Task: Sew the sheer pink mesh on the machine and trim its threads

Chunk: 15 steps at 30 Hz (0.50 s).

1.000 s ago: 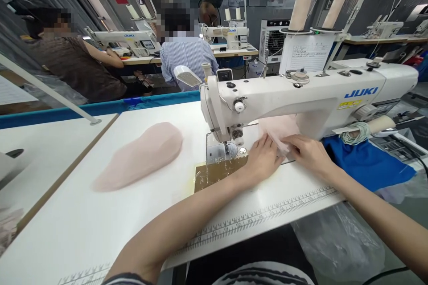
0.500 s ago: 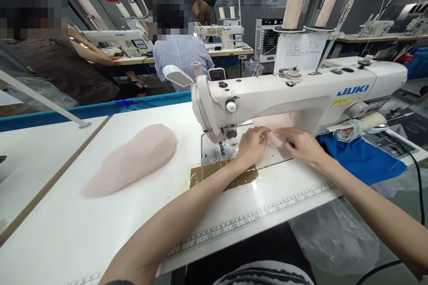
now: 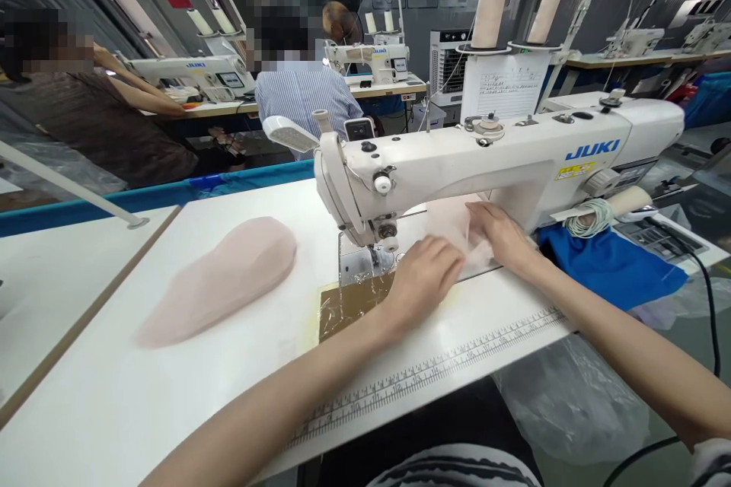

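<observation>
Under the arm of the white sewing machine (image 3: 480, 160), a sheer pale pink fabric piece (image 3: 451, 214) lies bunched between my hands. My left hand (image 3: 426, 278) has its fingers curled on the near edge of the fabric, right of the needle area. Farther right, my right hand (image 3: 499, 236) pinches the fabric's other side, partly raised off the bed. My fingers hide some of the cloth. On the tabletop to the left rests a rounded, tapering stack of pink fabric (image 3: 228, 281), touched by neither hand.
A printed ruler (image 3: 411, 388) runs along the table's front edge. Blue cloth (image 3: 611, 266) and a cone of thread (image 3: 628, 202) sit at the right. Thread cones (image 3: 489, 9) stand behind the machine. Two people (image 3: 308, 87) sit at machines beyond.
My left hand has come nearer to me, pulling the fabric's near side down. My right hand has shifted slightly up and back, so the fabric is more spread between them.
</observation>
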Motion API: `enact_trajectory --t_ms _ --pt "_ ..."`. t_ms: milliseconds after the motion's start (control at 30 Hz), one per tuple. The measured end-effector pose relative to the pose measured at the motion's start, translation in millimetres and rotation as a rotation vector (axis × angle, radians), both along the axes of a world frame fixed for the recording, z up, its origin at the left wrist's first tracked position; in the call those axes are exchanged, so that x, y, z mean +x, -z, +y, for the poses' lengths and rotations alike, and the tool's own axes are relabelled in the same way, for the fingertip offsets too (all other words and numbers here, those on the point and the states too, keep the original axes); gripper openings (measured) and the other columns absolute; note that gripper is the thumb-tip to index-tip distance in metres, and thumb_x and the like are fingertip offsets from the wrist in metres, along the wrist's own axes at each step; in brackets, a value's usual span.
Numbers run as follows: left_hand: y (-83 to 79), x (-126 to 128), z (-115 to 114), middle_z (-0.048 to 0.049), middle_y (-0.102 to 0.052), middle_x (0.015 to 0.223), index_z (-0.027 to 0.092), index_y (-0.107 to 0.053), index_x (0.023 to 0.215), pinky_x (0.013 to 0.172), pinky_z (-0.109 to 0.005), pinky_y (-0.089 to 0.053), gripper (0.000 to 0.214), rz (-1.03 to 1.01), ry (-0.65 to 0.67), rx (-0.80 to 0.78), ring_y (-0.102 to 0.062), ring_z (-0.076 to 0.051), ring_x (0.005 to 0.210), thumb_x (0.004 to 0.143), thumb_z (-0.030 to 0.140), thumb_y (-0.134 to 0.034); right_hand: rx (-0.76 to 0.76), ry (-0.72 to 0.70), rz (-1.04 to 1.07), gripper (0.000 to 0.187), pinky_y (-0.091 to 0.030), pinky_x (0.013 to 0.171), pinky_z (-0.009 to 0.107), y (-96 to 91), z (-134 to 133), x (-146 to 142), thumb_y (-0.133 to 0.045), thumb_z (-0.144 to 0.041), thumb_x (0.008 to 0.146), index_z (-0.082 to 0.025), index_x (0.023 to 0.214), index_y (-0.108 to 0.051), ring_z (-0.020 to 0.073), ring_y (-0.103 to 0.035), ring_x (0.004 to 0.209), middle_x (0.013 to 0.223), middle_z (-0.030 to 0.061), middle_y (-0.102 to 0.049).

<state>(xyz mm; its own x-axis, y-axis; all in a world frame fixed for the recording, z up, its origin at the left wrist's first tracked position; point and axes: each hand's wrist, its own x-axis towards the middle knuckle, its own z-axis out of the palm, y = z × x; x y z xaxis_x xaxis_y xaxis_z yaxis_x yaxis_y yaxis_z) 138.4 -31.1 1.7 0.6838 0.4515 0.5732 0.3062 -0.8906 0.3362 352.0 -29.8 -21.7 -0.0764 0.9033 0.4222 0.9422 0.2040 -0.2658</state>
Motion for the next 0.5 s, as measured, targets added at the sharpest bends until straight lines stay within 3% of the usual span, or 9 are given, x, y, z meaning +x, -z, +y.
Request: enact_trajectory --t_ms 100,233,333,400,467,500 --pt "-11.7 -37.3 -40.8 -0.0028 -0.062 0.082 0.018 -0.059 0.086 0.067 -0.029 -0.045 0.008 -0.074 0.073 0.004 -0.053 -0.016 0.077 0.092 0.017 -0.053 -0.007 0.021 -0.002 0.050 -0.043 0.099 0.043 4.5 5.9 1.4 -0.049 -0.017 0.080 -0.014 0.131 -0.049 0.0279 -0.053 0.117 0.125 0.0139 -0.058" --pt "-40.1 -79.9 -77.6 -0.0046 -0.061 0.089 0.021 -0.060 0.085 0.073 -0.031 -0.049 0.008 -0.189 0.001 -0.216 -0.056 -0.017 0.086 0.090 0.017 -0.056 -0.033 0.023 -0.004 0.054 -0.043 0.101 0.044 1.4 2.3 3.2 -0.053 -0.021 0.081 -0.012 0.133 -0.047 0.0298 -0.050 0.121 0.132 0.0160 -0.054" --pt "-51.0 -94.6 -76.3 -0.0019 -0.062 0.080 0.021 -0.059 0.080 0.063 -0.026 -0.050 0.013 -0.265 -0.110 -0.427 -0.058 -0.014 0.074 0.092 0.023 -0.055 -0.036 -0.013 -0.007 0.058 -0.036 0.107 0.050 -14.5 -11.5 -2.1 -0.055 -0.026 0.083 -0.008 0.138 -0.044 0.0352 -0.038 0.132 0.144 0.0200 -0.040" --pt "-47.3 -98.4 -64.2 0.0008 -0.058 0.069 0.020 -0.058 0.077 0.055 -0.022 -0.046 0.018 -0.293 -0.204 -0.569 -0.054 -0.011 0.062 0.092 0.028 -0.055 -0.018 -0.038 0.008 0.052 -0.034 0.107 0.055 -28.1 -23.7 -13.6 -0.049 -0.030 0.088 -0.011 0.136 -0.047 0.0365 -0.033 0.135 0.146 0.0184 -0.038" --pt "-36.8 -100.5 -49.3 0.0013 -0.056 0.067 0.018 -0.058 0.076 0.053 -0.021 -0.044 0.023 -0.352 -0.235 -0.678 -0.052 -0.010 0.059 0.093 0.032 -0.054 -0.020 -0.082 0.129 0.037 -0.040 0.104 0.053 -38.1 -37.8 -32.7 -0.046 -0.035 0.092 -0.025 0.125 -0.059 0.0328 -0.042 0.130 0.137 0.0091 -0.052" --pt "-30.4 -101.1 -42.5 0.0016 -0.056 0.067 0.017 -0.057 0.076 0.054 -0.021 -0.043 0.024 -0.377 -0.235 -0.720 -0.052 -0.009 0.059 0.093 0.034 -0.053 -0.096 -0.135 0.248 0.032 -0.046 0.098 0.051 -40.2 -45.7 -44.3 -0.045 -0.037 0.093 -0.031 0.119 -0.063 0.0313 -0.051 0.122 0.128 0.0055 -0.060"
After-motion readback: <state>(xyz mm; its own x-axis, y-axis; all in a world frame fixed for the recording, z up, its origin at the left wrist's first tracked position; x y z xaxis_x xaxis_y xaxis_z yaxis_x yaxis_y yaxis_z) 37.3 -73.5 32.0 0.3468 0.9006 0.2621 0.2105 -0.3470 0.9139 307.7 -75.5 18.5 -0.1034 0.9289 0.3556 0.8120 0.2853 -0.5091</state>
